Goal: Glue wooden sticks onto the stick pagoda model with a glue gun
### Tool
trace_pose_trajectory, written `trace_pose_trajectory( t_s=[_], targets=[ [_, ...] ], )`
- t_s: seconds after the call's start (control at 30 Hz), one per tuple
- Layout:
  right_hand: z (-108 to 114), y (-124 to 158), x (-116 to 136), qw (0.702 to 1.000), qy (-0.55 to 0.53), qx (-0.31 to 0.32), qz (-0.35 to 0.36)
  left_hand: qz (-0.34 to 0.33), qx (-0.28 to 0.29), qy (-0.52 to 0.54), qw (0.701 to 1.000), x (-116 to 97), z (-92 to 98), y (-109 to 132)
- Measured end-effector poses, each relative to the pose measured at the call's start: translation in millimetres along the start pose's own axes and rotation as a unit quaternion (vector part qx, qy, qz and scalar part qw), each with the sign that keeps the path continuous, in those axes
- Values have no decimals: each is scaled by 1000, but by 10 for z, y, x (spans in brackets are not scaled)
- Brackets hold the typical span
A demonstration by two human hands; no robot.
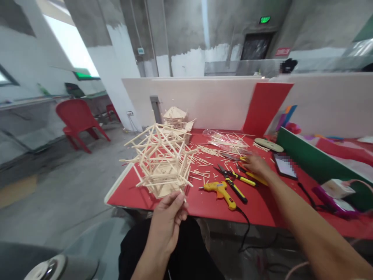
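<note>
My left hand [170, 214] is at the table's front edge, its thumb and fingers pinched on a short wooden stick [183, 195]. Just beyond it stands a many-sided open frame of pale sticks [160, 155]. My right hand [256, 165] reaches over the tools on the right, blurred, and its fingers are at the yellow-handled tools; whether it grips one I cannot tell. Between the hands lie a yellow glue gun [220, 191] and cutters with black and yellow handles [237, 190]. Smaller yellow-handled pliers [244, 179] rest beside them.
Loose sticks [208, 149] and a plastic bag of sticks [229, 142] lie on the red table [189, 210]. A smaller stick model [175, 113] stands behind the frame. At right are a phone [285, 166], a green board [305, 159] and a white block [335, 189].
</note>
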State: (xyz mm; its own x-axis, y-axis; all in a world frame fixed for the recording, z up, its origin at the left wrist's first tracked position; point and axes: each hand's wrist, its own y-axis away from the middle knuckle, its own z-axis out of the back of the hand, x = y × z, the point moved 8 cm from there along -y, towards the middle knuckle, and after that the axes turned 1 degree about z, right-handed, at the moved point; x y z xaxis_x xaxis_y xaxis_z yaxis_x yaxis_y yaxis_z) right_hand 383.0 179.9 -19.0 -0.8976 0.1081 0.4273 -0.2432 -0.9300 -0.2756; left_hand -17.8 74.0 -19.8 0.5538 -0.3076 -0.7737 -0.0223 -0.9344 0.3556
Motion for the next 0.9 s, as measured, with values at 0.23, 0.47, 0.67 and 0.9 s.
trace_pose_trajectory(
  t_s=[0.23, 0.47, 0.67, 0.9],
  targets=[
    [44, 726, 942, 993, -49, -4, 104, 57, -14, 10, 998, -88, 84, -209],
    [-231, 1354, 1917, 962, -213, 43, 164, 79, -16, 17, 997, -13, 97, -368],
    [-363, 1353, 2053, 958, -224, 74, 166, 71, -17, -7, 997, -36, 78, -375],
    [-375, 1406, 2074, 957, -221, 86, 168, 86, -16, -45, 995, -68, 97, -407]
  ],
)
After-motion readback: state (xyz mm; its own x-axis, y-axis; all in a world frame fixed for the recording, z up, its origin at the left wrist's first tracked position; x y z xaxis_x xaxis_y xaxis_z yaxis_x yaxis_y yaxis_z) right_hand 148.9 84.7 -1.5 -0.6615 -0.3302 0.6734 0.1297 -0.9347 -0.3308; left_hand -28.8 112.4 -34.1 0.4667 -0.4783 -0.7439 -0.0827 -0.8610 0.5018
